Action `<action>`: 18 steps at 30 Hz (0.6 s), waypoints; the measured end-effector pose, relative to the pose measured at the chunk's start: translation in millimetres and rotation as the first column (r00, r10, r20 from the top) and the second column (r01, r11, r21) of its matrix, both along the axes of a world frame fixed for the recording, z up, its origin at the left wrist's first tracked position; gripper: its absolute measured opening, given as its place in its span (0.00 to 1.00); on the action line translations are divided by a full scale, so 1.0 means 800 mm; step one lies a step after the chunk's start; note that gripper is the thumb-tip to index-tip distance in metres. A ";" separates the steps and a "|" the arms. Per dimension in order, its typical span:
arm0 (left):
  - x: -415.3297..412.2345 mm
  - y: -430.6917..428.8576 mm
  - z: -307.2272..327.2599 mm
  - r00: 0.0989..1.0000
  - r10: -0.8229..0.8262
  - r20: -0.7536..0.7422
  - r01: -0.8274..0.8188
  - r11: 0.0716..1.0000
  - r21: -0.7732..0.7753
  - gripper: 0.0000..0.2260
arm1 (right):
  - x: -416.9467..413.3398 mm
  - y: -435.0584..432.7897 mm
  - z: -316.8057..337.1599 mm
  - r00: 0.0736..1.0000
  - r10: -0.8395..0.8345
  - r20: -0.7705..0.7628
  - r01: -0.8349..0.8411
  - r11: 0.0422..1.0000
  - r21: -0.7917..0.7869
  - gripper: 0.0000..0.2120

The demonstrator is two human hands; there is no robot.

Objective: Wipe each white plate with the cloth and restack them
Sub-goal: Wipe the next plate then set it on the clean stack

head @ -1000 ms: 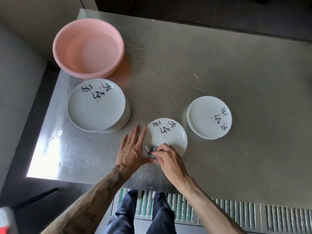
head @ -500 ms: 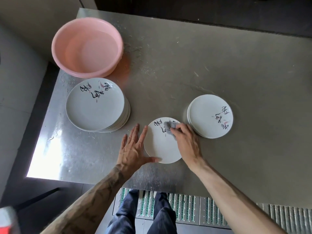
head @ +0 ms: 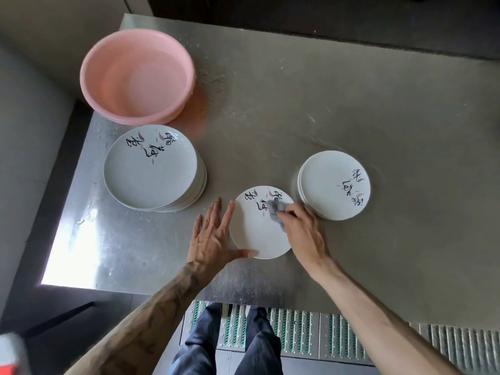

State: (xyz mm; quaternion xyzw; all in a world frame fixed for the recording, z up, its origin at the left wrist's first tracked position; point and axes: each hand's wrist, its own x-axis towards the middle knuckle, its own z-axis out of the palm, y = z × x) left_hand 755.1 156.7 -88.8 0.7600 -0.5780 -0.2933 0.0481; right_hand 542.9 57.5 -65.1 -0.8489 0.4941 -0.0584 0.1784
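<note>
A single white plate (head: 255, 234) with black and pink markings lies flat on the steel table (head: 351, 109) in front of me. My right hand (head: 303, 234) grips a small grey cloth (head: 276, 211) and presses it on the plate's far right part. My left hand (head: 213, 236) lies flat on the table against the plate's left edge, fingers spread, thumb along its near rim. A tall stack of the same plates (head: 154, 169) stands to the left. A short stack (head: 335, 185) stands to the right, close to my right hand.
A pink plastic basin (head: 138, 77) sits at the table's far left corner, behind the tall stack. The table's left edge drops to a dark floor. A ridged metal grate (head: 338, 336) runs below the near edge, by my legs.
My right hand has carried the cloth from the plate's near left edge across to its far right part. My left hand has stayed at the plate's left edge.
</note>
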 end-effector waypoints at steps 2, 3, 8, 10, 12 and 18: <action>0.000 0.000 0.000 1.000 0.008 0.000 -0.008 1.000 0.001 0.63 | -0.007 0.033 0.007 0.997 -0.072 0.005 0.072 0.996 0.058 0.10; 0.000 0.000 0.000 1.000 0.007 0.010 -0.007 1.000 0.005 0.63 | -0.005 0.048 0.009 0.994 -0.106 0.008 0.105 0.990 0.092 0.11; 0.000 -0.002 -0.003 0.999 -0.009 0.050 0.008 1.000 0.026 0.63 | 0.043 0.089 0.003 0.980 -0.175 0.098 0.144 0.953 0.265 0.13; 0.000 -0.002 -0.004 0.998 -0.009 0.056 0.008 1.000 0.022 0.62 | 0.049 0.088 0.001 0.984 -0.136 0.115 0.096 0.950 0.297 0.12; -0.001 -0.001 -0.004 0.999 -0.006 0.049 0.004 1.000 0.026 0.63 | 0.038 0.083 -0.001 0.987 -0.125 0.104 0.091 0.956 0.279 0.12; -0.002 -0.002 -0.005 0.998 -0.009 0.064 0.006 0.999 0.044 0.63 | 0.046 0.090 -0.005 0.972 -0.183 0.147 0.128 0.938 0.323 0.12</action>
